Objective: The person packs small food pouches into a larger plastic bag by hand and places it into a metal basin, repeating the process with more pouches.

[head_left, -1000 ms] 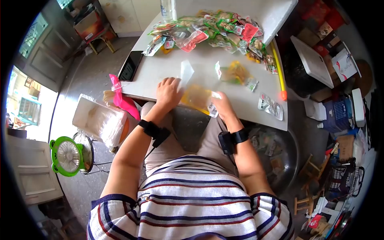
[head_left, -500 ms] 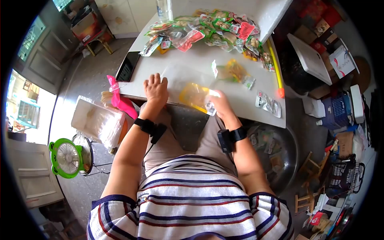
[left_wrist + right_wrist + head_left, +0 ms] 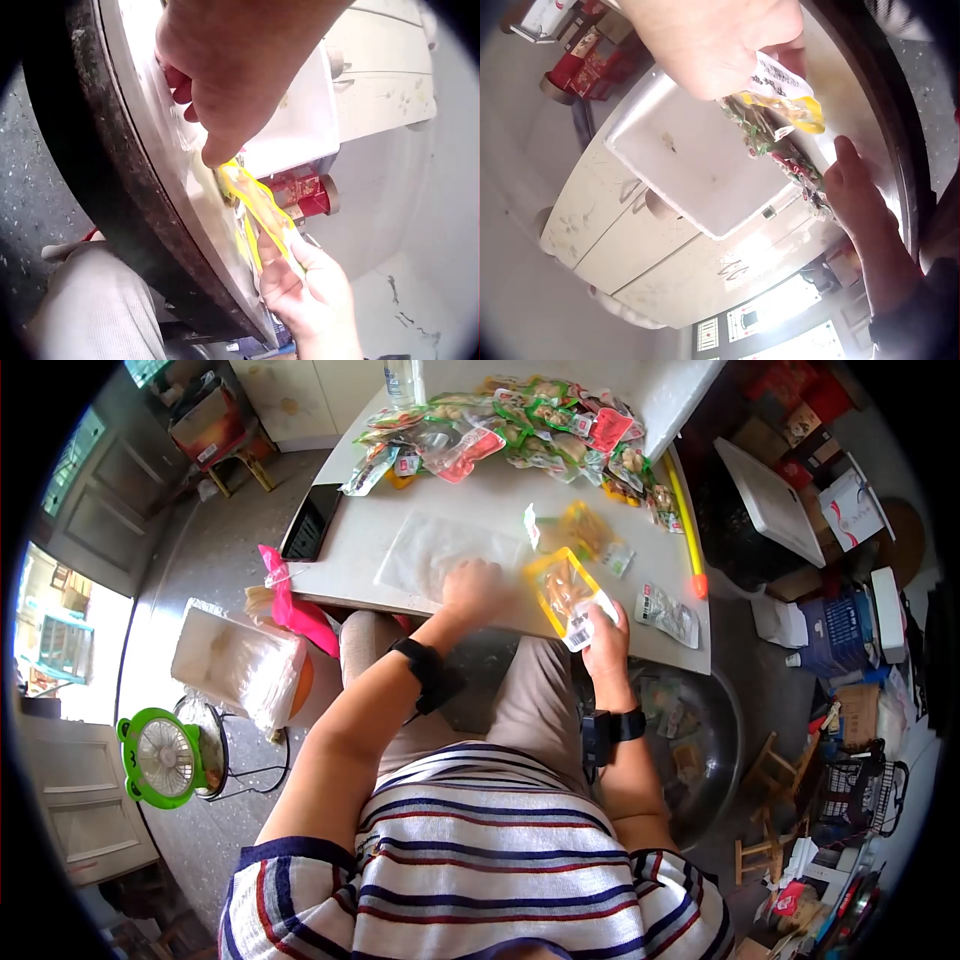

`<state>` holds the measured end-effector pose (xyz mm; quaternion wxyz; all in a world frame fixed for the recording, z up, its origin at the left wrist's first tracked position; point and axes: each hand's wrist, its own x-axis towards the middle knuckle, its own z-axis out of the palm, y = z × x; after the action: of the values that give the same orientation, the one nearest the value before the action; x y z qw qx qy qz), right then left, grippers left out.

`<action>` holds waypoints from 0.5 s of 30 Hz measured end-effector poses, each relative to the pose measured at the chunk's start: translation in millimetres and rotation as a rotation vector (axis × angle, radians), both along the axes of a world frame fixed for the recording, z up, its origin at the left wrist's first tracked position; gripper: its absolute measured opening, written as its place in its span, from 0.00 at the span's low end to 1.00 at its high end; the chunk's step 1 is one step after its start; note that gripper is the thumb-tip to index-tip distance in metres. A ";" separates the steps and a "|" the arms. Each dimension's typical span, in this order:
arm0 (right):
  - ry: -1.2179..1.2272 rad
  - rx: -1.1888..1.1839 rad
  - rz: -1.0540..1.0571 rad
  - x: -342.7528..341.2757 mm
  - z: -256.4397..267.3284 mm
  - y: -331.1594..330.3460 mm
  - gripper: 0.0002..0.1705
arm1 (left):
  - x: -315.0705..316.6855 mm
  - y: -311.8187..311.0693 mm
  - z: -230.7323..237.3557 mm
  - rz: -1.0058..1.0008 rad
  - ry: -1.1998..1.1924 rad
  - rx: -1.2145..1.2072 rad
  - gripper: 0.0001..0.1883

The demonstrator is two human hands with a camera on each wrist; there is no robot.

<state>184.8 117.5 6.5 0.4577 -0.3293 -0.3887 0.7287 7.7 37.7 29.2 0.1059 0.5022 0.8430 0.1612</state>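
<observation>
My right hand [image 3: 607,642] pinches a yellow-edged food pouch [image 3: 562,586] by its white barcode end, raised above the table's near edge. In the right wrist view the barcode label [image 3: 776,73] shows beside the thumb. My left hand [image 3: 474,592], blurred by motion, is low over the table, its fingers loosely bent, at the edge of a clear plastic bag [image 3: 420,550] that lies flat. The left wrist view shows its thumb apart from the fingers, close to the pouch [image 3: 259,206]. Behind the held pouch lies another yellow packet [image 3: 588,532].
A heap of food packets [image 3: 540,425] covers the table's far side, by a white foam box [image 3: 660,395]. A silver packet [image 3: 667,616] and a yellow stick [image 3: 684,525] lie to the right, a phone [image 3: 312,523] to the left. A dark basin [image 3: 725,760] stands below.
The clear bag, earlier stretched beside the left hand, now lies flat on the table. The left hand has moved right and nearer; the right hand has tilted the pouch up and rightward.
</observation>
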 end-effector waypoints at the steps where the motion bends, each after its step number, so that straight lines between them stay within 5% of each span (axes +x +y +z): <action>1: 0.001 0.008 0.026 0.0 -1.5 -0.2 0.10 | 2.8 1.2 1.7 -0.002 0.014 -0.021 0.17; 15: -0.078 0.050 0.143 -10.7 -2.2 -12.4 0.15 | -6.3 1.8 -37.1 -0.048 0.087 0.126 0.07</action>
<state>174.2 105.1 4.2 0.3970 -0.3172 -0.4470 0.7362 1.4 39.5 -7.9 0.0414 0.5342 0.8228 0.1894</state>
